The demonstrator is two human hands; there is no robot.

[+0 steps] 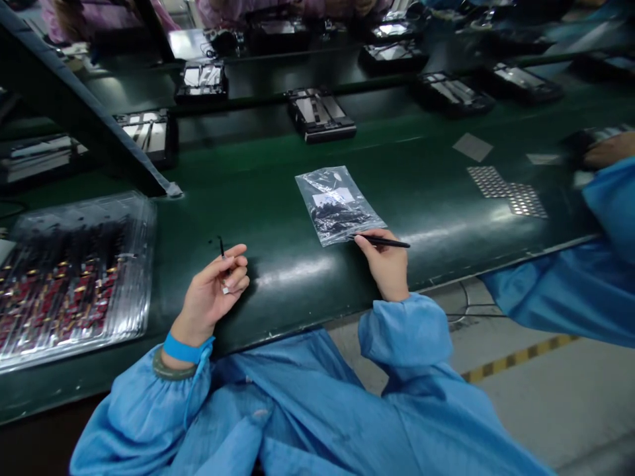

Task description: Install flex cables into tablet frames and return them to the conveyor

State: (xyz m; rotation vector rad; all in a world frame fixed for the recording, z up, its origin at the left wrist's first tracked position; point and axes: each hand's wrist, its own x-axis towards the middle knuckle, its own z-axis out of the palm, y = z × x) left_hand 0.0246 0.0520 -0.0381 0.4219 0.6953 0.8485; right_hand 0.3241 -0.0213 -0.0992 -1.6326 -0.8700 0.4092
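Note:
My left hand (214, 284) is above the green worktop, palm turned up. Its thumb and fingers pinch a small thin black part (221, 247) that points upward; a small pale end shows lower by the fingers. My right hand (385, 264) grips black tweezers (389, 242), with the tips at the near edge of a clear plastic bag (325, 233). Inside the bag lie many small black pieces and a white label. Whether the tips are inside the bag or only touching it, I cannot tell.
Stacked clear trays (141, 291) of red and black parts stand at left. Open black devices (320, 116) line the bench beyond. Sheets of round silver dots (528, 199) lie at right, near a co-worker's blue sleeve (612, 198). A dark slanted post (106, 129) meets the bench at left.

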